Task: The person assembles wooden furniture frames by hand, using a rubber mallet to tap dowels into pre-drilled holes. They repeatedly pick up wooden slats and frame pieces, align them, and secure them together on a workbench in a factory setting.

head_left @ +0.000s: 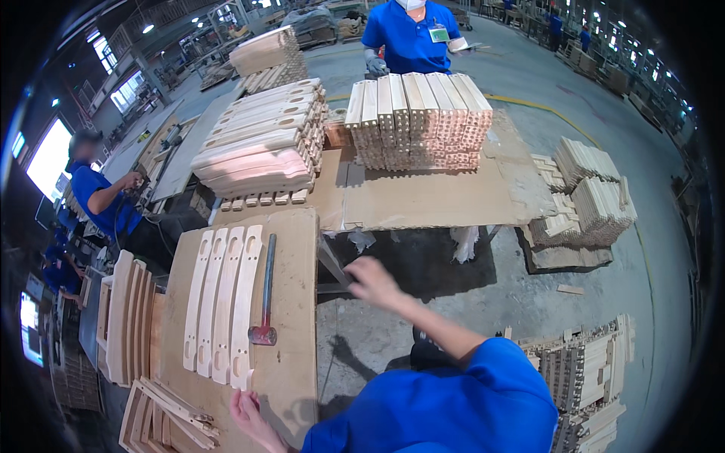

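Four-sided, pale wooden slats (220,302) with oval slots and small holes lie side by side on a cardboard-covered table (291,317) at the left. My left hand (255,421) is at the near end of the rightmost slat (245,302), its fingertips closed on that end. My right hand (371,282), slightly blurred, is held out in the air beyond the table's right edge, with fingers apart and nothing visible in it. A hammer with a red head (263,334) and a dark blue-grey handle lies just right of the slats.
Stacked slotted boards (260,151) and a pile of narrow wooden pieces (419,121) stand on the far table. More wood is stacked on the floor at the right (585,204). Loose curved pieces (166,415) lie at lower left. A person in blue (411,34) stands beyond; another (106,196) works at left.
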Motion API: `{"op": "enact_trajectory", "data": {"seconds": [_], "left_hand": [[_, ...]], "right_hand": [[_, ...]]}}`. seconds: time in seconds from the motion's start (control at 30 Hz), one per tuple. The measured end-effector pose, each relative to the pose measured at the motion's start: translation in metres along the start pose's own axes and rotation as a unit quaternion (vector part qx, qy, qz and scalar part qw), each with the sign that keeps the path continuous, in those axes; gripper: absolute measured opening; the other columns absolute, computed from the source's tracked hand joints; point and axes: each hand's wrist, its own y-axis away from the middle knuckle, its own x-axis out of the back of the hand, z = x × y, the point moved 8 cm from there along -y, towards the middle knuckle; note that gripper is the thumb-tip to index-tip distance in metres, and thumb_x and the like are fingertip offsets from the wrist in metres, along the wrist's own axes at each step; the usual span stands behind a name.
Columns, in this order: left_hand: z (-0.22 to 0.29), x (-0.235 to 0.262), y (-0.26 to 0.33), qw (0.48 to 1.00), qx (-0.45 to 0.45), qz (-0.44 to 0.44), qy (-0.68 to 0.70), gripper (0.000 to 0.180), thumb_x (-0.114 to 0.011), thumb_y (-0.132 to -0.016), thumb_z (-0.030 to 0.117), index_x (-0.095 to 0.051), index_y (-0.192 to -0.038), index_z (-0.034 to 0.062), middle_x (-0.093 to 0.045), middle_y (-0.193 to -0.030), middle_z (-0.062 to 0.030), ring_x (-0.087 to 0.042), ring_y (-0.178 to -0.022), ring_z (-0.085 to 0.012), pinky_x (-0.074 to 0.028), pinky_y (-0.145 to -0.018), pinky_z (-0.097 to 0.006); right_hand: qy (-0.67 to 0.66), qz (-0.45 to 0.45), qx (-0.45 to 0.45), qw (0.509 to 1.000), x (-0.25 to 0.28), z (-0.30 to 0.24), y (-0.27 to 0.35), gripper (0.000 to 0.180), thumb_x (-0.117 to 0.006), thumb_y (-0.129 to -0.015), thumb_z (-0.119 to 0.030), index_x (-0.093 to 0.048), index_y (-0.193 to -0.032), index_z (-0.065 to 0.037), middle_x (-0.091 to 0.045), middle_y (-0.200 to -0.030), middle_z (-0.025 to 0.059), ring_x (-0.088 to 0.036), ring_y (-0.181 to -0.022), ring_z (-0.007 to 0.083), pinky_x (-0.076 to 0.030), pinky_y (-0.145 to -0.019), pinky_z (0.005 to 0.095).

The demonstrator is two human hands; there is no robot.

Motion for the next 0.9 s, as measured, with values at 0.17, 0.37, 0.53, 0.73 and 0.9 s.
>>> {"op": "enact_trajectory", "data": {"seconds": [0.17,0.37,0.53,0.73,0.9], "left_hand": [[0.034,-0.155,-0.034,0.985,-0.063,-0.162,-0.01,0.034,-0.055,-0.093,0.007,-0.047,-0.126,-0.0018,-0.056,-0.113,-0.0122,-0.055,-0.105,-0.0165,-0.045,-0.092,-0.028],[0.049,-0.394,-0.058,0.934,-0.127,-0.329,0.059,0.035,-0.057,-0.093,0.006,-0.048,-0.126,-0.0025,-0.057,-0.116,-0.012,-0.056,-0.108,-0.0172,-0.044,-0.096,-0.029],[0.046,-0.578,-0.117,0.923,-0.086,-0.375,-0.029,0.052,-0.059,-0.094,0.022,-0.041,-0.141,0.01,-0.058,-0.117,-0.0096,-0.058,-0.1,-0.0139,-0.049,-0.083,-0.028],[0.036,-0.724,-0.156,0.932,0.078,-0.354,-0.002,0.069,-0.065,-0.089,0.036,-0.029,-0.147,0.0202,-0.062,-0.11,-0.0068,-0.061,-0.078,-0.0084,-0.051,-0.059,-0.025],[0.022,-0.746,-0.18,0.92,0.107,-0.376,0.026,0.059,-0.073,-0.084,0.024,-0.046,-0.136,0.0113,-0.066,-0.09,-0.0045,-0.066,-0.061,-0.0129,-0.053,-0.05,-0.024]], "right_hand": [[0.06,0.168,-0.18,0.967,0.156,0.118,0.017,0.036,-0.067,-0.079,-0.013,-0.059,-0.113,-0.004,-0.059,-0.11,0.0171,-0.055,-0.108,0.0341,-0.043,-0.095,0.0413],[-0.061,0.244,-0.252,0.935,0.24,0.218,0.007,0.034,-0.062,-0.089,-0.013,-0.057,-0.122,-0.005,-0.06,-0.11,0.0131,-0.062,-0.1,0.0227,-0.055,-0.081,0.0333],[-0.502,0.181,-0.337,0.776,0.202,0.28,-0.093,0.046,-0.06,-0.094,-0.026,-0.047,-0.13,0.0,-0.061,-0.113,0.02,-0.065,-0.098,0.0254,-0.055,-0.084,0.0333],[-0.657,0.115,-0.414,0.619,0.167,0.336,-0.213,0.067,-0.07,-0.086,-0.042,-0.045,-0.121,0.01,-0.058,-0.114,0.0307,-0.066,-0.098,0.0325,-0.061,-0.074,0.036],[-0.655,0.115,-0.438,0.606,0.141,0.339,-0.247,0.043,-0.074,-0.084,-0.033,-0.054,-0.096,0.003,-0.065,-0.094,0.0214,-0.07,-0.084,0.0309,-0.063,-0.064,0.0338]]}}
